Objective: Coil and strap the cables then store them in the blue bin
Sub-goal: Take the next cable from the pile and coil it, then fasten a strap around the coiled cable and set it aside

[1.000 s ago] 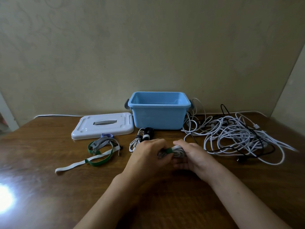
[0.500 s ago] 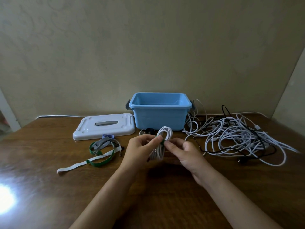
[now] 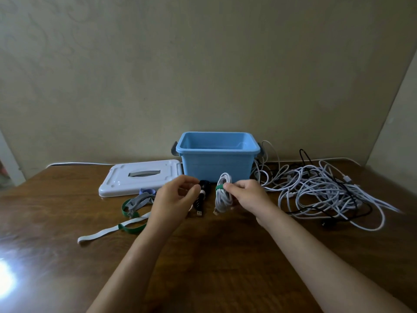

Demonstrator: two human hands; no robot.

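right hand (image 3: 247, 195) pinching strapped white cable coil (image 3: 223, 195), upright before blue bin (image 3: 216, 159); left hand (image 3: 173, 199) loosely curled, empty

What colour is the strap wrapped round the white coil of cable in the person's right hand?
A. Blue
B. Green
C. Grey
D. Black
B: the right hand pinches the white coil at a green strap that runs round the upper part of the bundle.
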